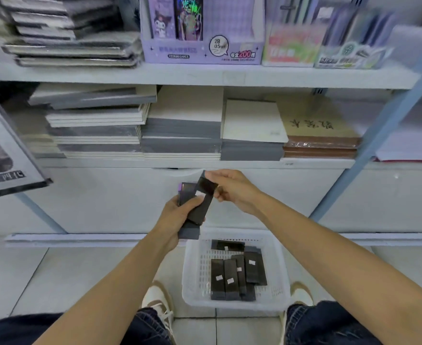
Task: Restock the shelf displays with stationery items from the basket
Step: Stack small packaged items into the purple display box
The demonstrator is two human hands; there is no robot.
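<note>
Head: right hand [234, 189] pinches box [204, 188] top; left hand [175, 215] grips bottom.

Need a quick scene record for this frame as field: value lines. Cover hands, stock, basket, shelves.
left hand: grips stack of dark packs
right hand: pinches top end of front pack, tilted against the stack
basket: white plastic, on floor between the feet
basket contents: several loose packs, lying flat
upper shelf: purple display box
lower shelf: stacked notebooks

Black slim boxes [231, 278] lying flat in white basket [195, 270].
</note>
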